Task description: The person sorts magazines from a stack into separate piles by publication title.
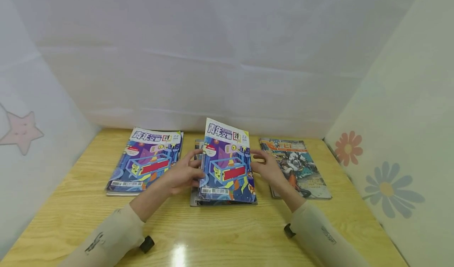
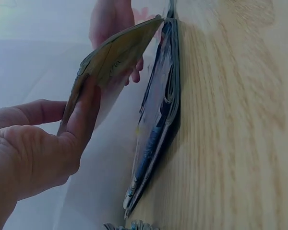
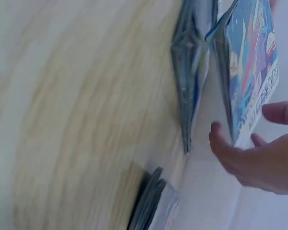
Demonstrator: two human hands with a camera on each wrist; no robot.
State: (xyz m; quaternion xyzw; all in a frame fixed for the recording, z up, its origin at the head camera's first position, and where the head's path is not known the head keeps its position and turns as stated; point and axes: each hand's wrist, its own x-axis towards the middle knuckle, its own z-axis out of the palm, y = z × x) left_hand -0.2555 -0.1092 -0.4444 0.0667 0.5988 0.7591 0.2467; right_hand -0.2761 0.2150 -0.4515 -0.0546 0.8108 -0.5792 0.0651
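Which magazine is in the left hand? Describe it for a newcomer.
On the wooden table, go to the middle magazine stack. Tilted up over it is a purple-blue magazine, its side edge gripped by the left hand. The magazine at left shares that cover but lies flat; only this one is held.

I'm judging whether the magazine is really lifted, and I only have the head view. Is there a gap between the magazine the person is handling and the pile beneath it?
Observer: Yes. The left wrist view shows the magazine slanting up from the pile, with a wedge-shaped gap between them.
Operator: How does the left grip hold it?
Observer: The left wrist view shows it pinching an edge, with a finger against the magazine's underside.
Operator: And the right grip?
Observer: The right wrist view shows its thumb spread well apart from its nearest fingertip; whether it touches the magazine, I can't tell.
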